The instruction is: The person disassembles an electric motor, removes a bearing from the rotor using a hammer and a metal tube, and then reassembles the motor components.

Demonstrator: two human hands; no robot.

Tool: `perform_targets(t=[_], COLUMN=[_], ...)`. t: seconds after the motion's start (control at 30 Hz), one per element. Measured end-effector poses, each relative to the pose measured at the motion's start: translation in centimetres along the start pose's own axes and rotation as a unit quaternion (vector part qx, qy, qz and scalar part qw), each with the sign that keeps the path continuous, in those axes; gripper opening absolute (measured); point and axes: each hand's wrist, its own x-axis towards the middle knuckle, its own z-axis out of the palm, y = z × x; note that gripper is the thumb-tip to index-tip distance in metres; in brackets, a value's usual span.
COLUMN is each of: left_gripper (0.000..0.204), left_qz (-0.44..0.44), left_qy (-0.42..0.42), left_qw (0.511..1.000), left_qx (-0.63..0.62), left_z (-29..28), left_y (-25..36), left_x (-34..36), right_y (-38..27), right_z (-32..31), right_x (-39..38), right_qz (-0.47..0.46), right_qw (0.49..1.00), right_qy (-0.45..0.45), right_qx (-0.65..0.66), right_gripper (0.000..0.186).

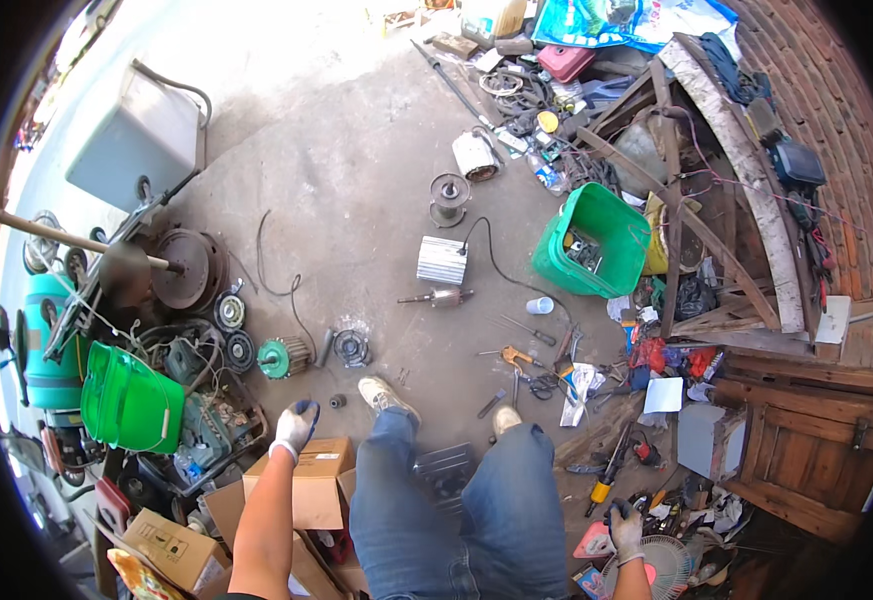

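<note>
**Gloved hands over boxes and tool clutter**

The person's left forearm rises bare from the lower edge, slanting up and slightly rightward, and ends in the left hand (295, 427) in a white work glove with dark blue fingertips. The fingers curl downward in a loose half-closed pose, with nothing visible between them; the hand hangs over the upper left corner of a brown cardboard box with a white label (315, 482), though whether it touches the box cannot be told. A small dark metal ring (337, 401) lies on the concrete just right of the fingertips.

The right forearm shows only briefly at the lower edge, and the right hand (624, 528), gloved the same way, is curled closed; what it grips, if anything, cannot be told. A yellow-handled tool (604, 487) lies just up and left of it, and a white round fan grille (659, 566) sits just right and below.

Below and left of the left hand lies a second brown cardboard box with a dark printed mark (168, 549). Further left of that hand is a tipped bright green plastic bucket (128, 401).
</note>
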Motion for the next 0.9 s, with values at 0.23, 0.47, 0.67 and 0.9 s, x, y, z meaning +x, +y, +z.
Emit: perform_targets(t=[0.23,0.47,0.67,0.9], left_gripper=[0.053,0.056,0.06,0.079], left_qz=[0.096,0.129,0.181,0.418], left_qy=[-0.089,-0.266,-0.425,-0.124], left_qw=[0.973,0.915,0.84,0.887], left_qx=[0.191,0.274,0.286,0.149], left_z=[13.6,31.0,44.9,50.1], left_y=[12.8,10.1,11.9,15.1], left_x=[16.6,27.4,30.2,24.7], right_y=[-12.3,-22.4,-20.0,-21.2], right_z=[12.3,29.9,32.4,34.2], right_x=[17.5,46.2,57.4,49.3], right_qz=[-0.104,-0.198,-0.161,-0.253], right_qw=[0.975,0.949,0.963,0.956], right_qy=[-0.081,0.148,0.128,0.068], right_qx=[-0.181,-0.197,-0.176,-0.132], right_gripper=[0.041,0.089,0.074,0.05])
